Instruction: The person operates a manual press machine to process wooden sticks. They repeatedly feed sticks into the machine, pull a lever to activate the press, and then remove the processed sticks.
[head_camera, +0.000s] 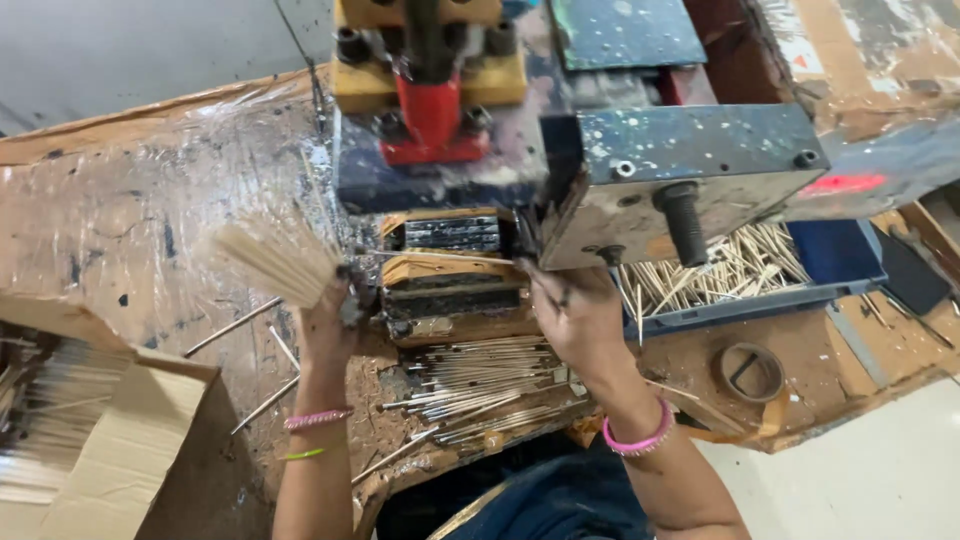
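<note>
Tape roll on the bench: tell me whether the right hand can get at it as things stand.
Probably yes. The tape roll lies uncovered just beside the right hand, with nothing visible between them, though that hand is busy at the press.

The machine (690, 165) is dull metal, its dark paint chipped and speckled. Glossy, wrinkled plastic film covers the rough, stained surface (130, 200). Pale wooden sticks (275, 258) look matt; the near-left box (130, 440) is plain cardboard.
</note>
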